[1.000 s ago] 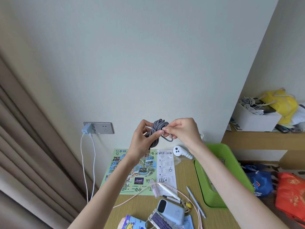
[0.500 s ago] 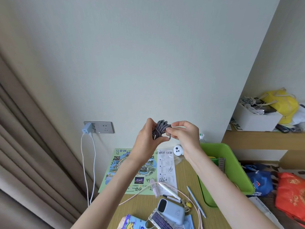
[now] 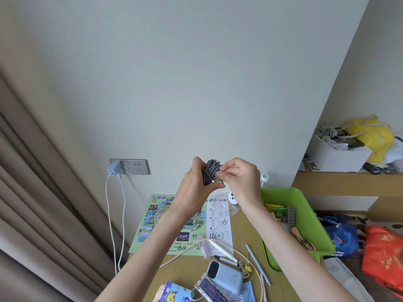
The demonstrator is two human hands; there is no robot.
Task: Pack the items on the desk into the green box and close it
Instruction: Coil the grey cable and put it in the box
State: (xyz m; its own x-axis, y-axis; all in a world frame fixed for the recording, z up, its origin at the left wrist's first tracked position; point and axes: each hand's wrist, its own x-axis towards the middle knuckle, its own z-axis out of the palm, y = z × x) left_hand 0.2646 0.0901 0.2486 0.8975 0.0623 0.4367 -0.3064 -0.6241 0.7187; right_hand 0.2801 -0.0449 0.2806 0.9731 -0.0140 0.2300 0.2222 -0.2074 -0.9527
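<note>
A coiled grey braided cable (image 3: 210,173) is held up above the desk between both hands. My left hand (image 3: 194,188) grips the coil from the left. My right hand (image 3: 239,180) pinches a strand on its right side. The open green box (image 3: 309,211) stands on the desk at the right, holding a hairbrush, a grey comb and a green packet. On the desk lie a light-blue power bank (image 3: 225,277), a pink cable (image 3: 260,280), a blue pen (image 3: 258,263), a green map sheet (image 3: 152,225) and a white receipt (image 3: 219,223).
A blue charger (image 3: 113,170) sits in the wall socket with white leads hanging down beside the beige curtain (image 3: 32,214). A shelf at right carries a white box (image 3: 337,158) and a yellow bag. Blue and orange bags (image 3: 383,256) lie on the floor by the box.
The view has shifted so that more of the green box shows. Both hands stay on the grey cable; my right fingers have closed in tighter on the coil.
</note>
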